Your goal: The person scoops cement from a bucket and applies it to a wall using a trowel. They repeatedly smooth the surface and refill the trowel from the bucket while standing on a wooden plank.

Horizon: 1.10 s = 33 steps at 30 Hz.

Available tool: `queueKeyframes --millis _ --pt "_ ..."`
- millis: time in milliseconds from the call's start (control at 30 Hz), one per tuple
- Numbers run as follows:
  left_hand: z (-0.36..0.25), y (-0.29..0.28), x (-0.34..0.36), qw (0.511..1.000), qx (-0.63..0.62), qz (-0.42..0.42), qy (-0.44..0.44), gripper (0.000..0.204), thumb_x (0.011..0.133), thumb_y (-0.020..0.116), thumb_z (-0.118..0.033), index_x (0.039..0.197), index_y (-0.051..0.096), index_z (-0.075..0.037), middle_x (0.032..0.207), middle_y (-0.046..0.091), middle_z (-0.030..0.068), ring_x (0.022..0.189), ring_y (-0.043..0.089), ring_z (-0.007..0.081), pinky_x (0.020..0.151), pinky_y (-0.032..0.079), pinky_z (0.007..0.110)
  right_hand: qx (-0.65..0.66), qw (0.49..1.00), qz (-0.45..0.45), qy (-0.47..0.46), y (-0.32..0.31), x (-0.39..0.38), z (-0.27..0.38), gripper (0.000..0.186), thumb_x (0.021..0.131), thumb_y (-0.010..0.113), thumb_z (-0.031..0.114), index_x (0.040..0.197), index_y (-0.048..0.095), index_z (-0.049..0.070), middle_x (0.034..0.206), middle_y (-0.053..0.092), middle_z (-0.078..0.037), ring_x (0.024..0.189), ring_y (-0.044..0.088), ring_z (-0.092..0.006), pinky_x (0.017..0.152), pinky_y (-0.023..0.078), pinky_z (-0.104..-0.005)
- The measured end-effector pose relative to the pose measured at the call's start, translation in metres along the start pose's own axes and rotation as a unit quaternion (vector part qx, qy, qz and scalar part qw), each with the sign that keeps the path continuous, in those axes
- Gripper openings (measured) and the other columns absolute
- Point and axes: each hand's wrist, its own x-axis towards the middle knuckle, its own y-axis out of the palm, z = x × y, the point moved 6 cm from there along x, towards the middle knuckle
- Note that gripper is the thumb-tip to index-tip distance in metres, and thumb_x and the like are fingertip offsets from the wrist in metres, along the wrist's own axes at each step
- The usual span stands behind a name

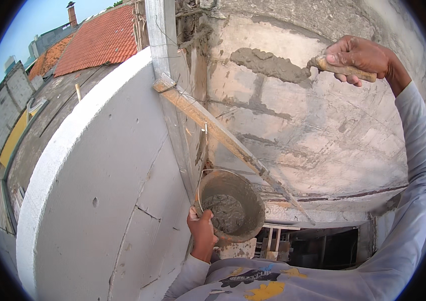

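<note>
My right hand [357, 57] is closed round the wooden handle of a trowel [351, 69], raised at the upper right in front of the block wall [293, 130]. The trowel's blade is loaded with, or hidden by, grey wet mortar [273, 65] stretching leftward from the handle; where blade ends and wall mortar begins I cannot tell. Low in the middle, my left hand [203, 228] grips the left rim of a mortar-stained bucket [253, 200]. Wet mortar [224, 213] lies inside it, and its thin wire handle stands up over the rim.
A wooden brace [218, 133] slants across the wall from a tall post [162, 35]. At left stands a pale panel wall [108, 175] with a white top edge. Beyond it are red tiled roofs [100, 40]. Below the wall, a dark opening [328, 246] shows a light wooden frame [273, 238].
</note>
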Motion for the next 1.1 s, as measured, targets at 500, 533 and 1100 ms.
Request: queueKeyframes --millis 500,533,1100 --pt "0.029 -0.045 -0.028 0.998 0.058 -0.026 -0.029 0.025 0.080 0.057 0.011 0.101 0.057 -0.003 0.094 0.061 0.0029 0.082 0.057 0.0114 0.076 0.046 0.025 -0.279 0.769 -0.505 -0.276 0.001 0.190 0.129 0.032 0.089 0.062 0.024 0.097 0.071 -0.006 0.093 0.070 -0.032 0.093 0.069 -0.0469 0.080 0.056 -0.0520" --pt "0.031 -0.042 -0.033 0.998 0.059 -0.013 -0.036 0.025 0.080 0.057 0.011 0.101 0.057 -0.003 0.094 0.061 0.0026 0.082 0.056 0.0112 0.076 0.045 0.025 -0.261 0.764 -0.525 -0.270 0.002 0.159 0.110 0.033 0.089 0.062 0.024 0.100 0.070 -0.006 0.093 0.070 -0.033 0.094 0.069 -0.0471 0.080 0.056 -0.0520" --pt "0.068 0.028 -0.117 0.967 0.179 0.171 -0.057 0.027 0.085 0.058 0.008 0.112 0.060 0.001 0.098 0.063 0.0032 0.082 0.057 0.0075 0.073 0.049 0.025 -0.259 0.960 0.063 0.084 0.395 -0.168 -0.180 0.031 0.091 0.074 0.023 0.114 0.070 0.002 0.105 0.073 -0.017 0.095 0.073 -0.0371 0.083 0.059 -0.0476"
